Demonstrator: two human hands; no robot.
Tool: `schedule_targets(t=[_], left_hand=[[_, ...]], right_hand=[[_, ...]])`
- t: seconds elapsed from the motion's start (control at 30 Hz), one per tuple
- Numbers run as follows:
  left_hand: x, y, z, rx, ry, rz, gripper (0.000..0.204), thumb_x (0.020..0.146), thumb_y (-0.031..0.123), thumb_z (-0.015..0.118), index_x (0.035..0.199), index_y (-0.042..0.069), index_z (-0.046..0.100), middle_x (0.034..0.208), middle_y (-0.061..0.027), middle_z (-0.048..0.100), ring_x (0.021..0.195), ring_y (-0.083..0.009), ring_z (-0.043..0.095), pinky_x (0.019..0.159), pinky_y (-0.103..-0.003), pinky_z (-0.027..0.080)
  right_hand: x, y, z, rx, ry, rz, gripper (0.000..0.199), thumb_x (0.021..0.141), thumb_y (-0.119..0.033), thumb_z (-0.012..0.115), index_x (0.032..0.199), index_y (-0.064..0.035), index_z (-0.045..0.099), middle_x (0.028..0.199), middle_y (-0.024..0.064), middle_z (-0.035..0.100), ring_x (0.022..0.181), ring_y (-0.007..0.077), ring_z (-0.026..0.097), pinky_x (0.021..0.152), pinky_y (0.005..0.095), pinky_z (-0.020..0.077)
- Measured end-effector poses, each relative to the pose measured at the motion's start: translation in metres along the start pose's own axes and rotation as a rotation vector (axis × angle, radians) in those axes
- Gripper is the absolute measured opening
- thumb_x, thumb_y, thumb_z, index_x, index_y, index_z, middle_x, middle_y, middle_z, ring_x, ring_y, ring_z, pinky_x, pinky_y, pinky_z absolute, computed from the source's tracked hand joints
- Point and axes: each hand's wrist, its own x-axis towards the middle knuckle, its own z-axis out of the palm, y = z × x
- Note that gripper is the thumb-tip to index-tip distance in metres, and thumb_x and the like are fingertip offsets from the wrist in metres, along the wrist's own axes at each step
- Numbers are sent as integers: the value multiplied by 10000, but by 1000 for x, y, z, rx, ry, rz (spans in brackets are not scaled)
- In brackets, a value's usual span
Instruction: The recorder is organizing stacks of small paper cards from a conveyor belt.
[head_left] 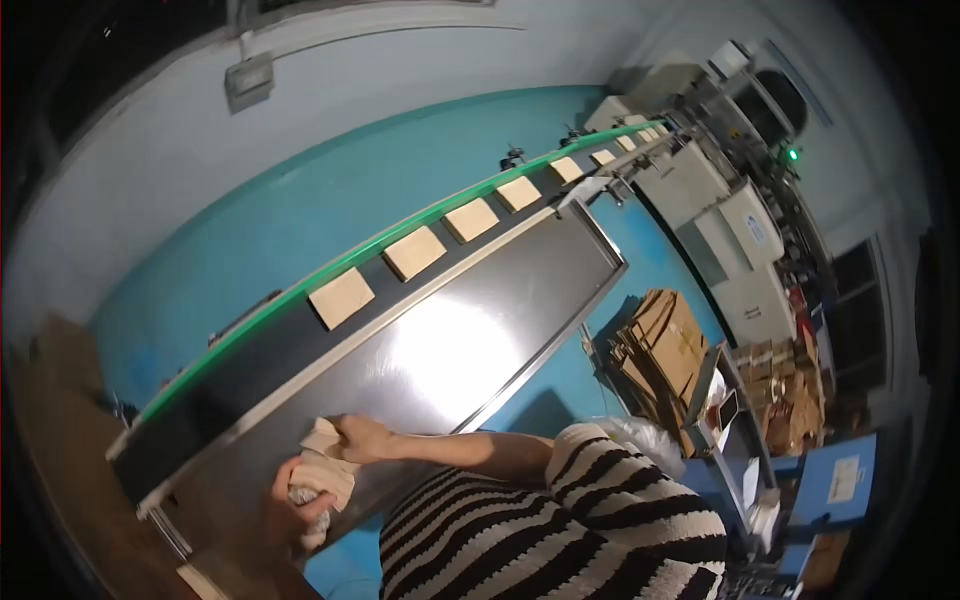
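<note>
Over the near left end of a metal table, my left hand (285, 500) is closed around a small bunch of tan packets (328, 475). Whitish, grey-patterned pieces show between its fingers; I cannot make out what they are. My right hand (364, 440) pinches the upper end of the bunch, at a tan piece (322, 438) that sticks up there. How many packets are in the bunch is hidden by my fingers. Beyond the table, several flat tan packets (414, 252) lie spaced in a row on a dark conveyor belt (230, 365).
The shiny metal table (540, 265) has a raised rim and runs alongside the belt. A green guide rail (330, 275) edges the belt's far side. Flattened cardboard (665, 340) stands to the right, with stacked cartons (785, 390) behind. Machinery (740, 110) stands at the belt's far end.
</note>
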Motion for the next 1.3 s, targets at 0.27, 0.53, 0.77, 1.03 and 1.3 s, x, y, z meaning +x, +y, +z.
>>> schedule_targets(t=[0.27, 0.53, 0.77, 1.03, 1.3], left_hand=[[9, -10, -5, -145, -179, -129, 892, 660, 424, 875, 1342, 16, 469, 1168, -184, 629, 1078, -270, 623, 916, -388, 506], [-7, -47, 28, -484, -1, 489, 756, 805, 281, 759, 1420, 2, 420, 1160, -166, 622, 1092, -319, 595, 936, -444, 506], [-24, 40, -54, 331, 2, 111, 851, 677, 492, 830, 1396, 137, 545, 1244, -175, 660, 1191, -342, 597, 1078, -476, 323], [-53, 53, -33, 373, 50, 102, 752, 716, 498, 810, 1332, 129, 587, 1209, -137, 664, 1153, -328, 600, 1058, -484, 330], [-100, 55, 97, 263, 815, 41, 445, 818, 198, 802, 1155, -35, 629, 998, -235, 660, 907, -391, 658, 788, -442, 538]], right_hand=[[110, -11, -3, 1030, 302, 202, 573, 919, -541, 612, 927, 32, 636, 838, 101, 676, 701, 175, 632, 646, 347, 513], [-18, -11, 75, -110, 211, -266, 655, 883, -636, 553, 1089, -28, 681, 942, 216, 695, 880, 399, 679, 777, 468, 539], [-25, -65, 13, 228, 113, -34, 450, 985, -399, 553, 1145, 13, 637, 1036, 273, 679, 992, 398, 672, 850, 443, 530], [-43, -64, 8, 363, -135, 36, 759, 921, -548, 636, 1357, 60, 513, 1229, 262, 636, 1185, 342, 605, 1003, 362, 458], [-18, -45, 29, 341, -161, 26, 659, 955, -538, 598, 1328, 5, 568, 1150, 202, 675, 1088, 276, 631, 950, 347, 478]])
